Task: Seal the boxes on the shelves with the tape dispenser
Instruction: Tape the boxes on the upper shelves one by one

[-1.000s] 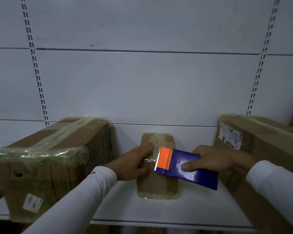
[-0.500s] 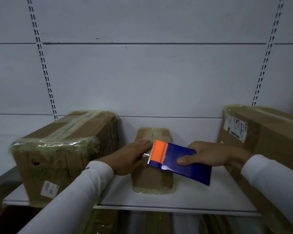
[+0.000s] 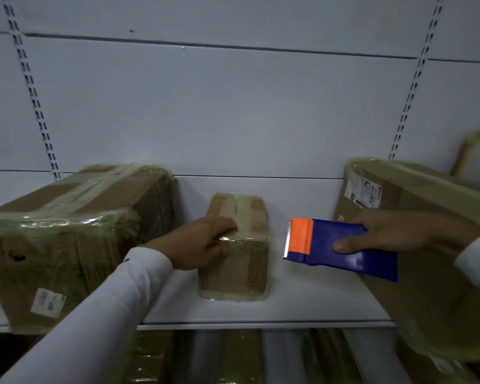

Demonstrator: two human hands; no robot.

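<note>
Tape dispenser (image 3: pixel 341 248): blue flat body, orange head, serrated metal blade facing left. It's held in the air just right of the small box (image 3: pixel 237 253), blade clear of the cardboard, above the shelf (image 3: pixel 311 300). Right hand (image 3: pixel 394 231) grips it, thumb on the near face and fingers wrapped behind; those fingers are mostly hidden by the body. No tape roll can be made out.

Left hand (image 3: pixel 200 245) rests on the small box's top front edge, fingers laid over the top, thumb on the front face. Glossy clear tape runs across that edge under the fingers. Its tape end is hard to make out.

Small box: brown cardboard, upright, taped along the top seam and base.

Big box left (image 3: pixel 67 239): cardboard under wrinkled yellowish tape, white label low on the front, cut off at the frame edge. Big box right (image 3: pixel 416 273): taped edges, printed label unreadable, partly out of frame and overhanging the shelf front.

White sleeves on both arms. Shelf is a white panel; back wall (image 3: pixel 233 106) is white slats with slotted uprights. Dim light. More wrapped boxes below, too dark to resolve.
</note>
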